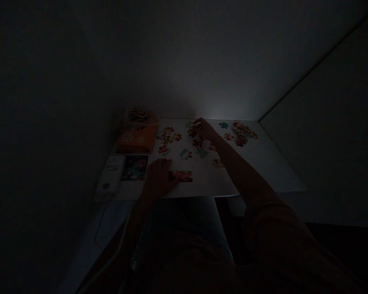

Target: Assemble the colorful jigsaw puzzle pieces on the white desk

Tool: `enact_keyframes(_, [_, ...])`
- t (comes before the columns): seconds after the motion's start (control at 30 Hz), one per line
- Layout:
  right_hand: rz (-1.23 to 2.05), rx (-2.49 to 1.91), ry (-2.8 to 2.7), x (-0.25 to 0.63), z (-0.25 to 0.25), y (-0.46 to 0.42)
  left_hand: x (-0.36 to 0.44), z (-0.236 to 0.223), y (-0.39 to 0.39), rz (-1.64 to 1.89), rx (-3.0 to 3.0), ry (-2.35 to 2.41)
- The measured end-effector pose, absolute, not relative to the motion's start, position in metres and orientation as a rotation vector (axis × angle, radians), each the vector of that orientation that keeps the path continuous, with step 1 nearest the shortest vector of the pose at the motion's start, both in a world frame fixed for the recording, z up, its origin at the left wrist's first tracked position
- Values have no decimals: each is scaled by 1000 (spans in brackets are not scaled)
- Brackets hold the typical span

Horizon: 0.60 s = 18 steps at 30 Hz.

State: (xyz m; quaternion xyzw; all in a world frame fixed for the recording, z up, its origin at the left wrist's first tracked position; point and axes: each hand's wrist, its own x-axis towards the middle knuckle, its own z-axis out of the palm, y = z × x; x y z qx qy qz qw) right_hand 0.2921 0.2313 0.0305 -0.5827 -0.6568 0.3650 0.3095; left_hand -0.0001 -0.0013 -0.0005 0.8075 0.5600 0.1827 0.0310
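The scene is very dark. My left hand [159, 175] rests on the white table [263, 163] near its front edge, its fingers curled against a small joined block of puzzle pieces [182, 176]. My right hand [204, 128] reaches to the far side of the table, with fingers bent over loose puzzle pieces [196, 141]; whether it holds one is unclear. Several loose pieces lie scattered between the hands.
An orange puzzle box [138, 132] stands at the back left. A printed picture card [135, 168] and a white object [110, 177] lie left of my left hand. A heap of pieces [243, 132] sits at the back right. Walls close in behind.
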Motion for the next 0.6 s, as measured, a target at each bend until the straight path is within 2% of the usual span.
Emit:
enact_keyframes(0.17, [981, -1166, -1682, 311, 27, 161, 2, -1, -1, 577, 2494, 1733])
enact_keyframes(0.4, [1049, -1309, -1521, 321, -10, 31, 5, -2, 0, 588, 2446, 1728])
enact_keyframes(0.6, [942, -1372, -1582, 308, -29, 3, 1, -7, 0, 701, 2538, 1579])
